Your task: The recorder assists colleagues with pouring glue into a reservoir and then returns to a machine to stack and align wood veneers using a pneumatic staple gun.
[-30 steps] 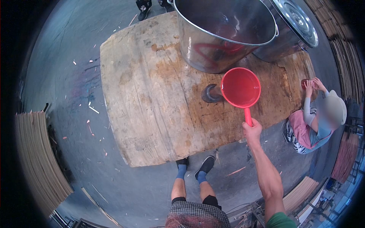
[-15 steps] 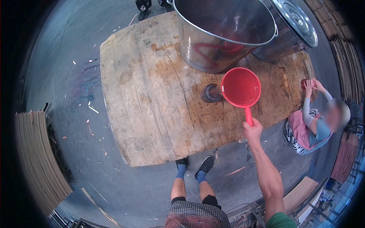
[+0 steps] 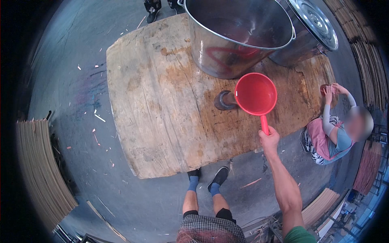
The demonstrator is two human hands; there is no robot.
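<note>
My right hand [image 3: 269, 138] is closed around the handle of a red plastic dipper [image 3: 256, 94]. My arm reaches out over the table, and the dipper's round bowl faces up; whether liquid lies in it I cannot tell. Partly behind the bowl's left rim is a small dark cylinder with a brownish side [image 3: 223, 100], its kind unclear. Just beyond the dipper stands a large metal bucket [image 3: 231, 60] with a wire handle and a red painted mark. My left hand is not in view.
All this is on a worn wooden board table [image 3: 154, 113]. A second metal container with a shiny lid [image 3: 314, 20] stands at the back right. A co-worker [image 3: 332, 133] crouches at the right edge, hands on a small reddish object. Stacked wood sheets [image 3: 42, 174] stand at left.
The dipper has shifted very slightly to the left, still in my right hand. The co-worker's hands have moved slightly.
</note>
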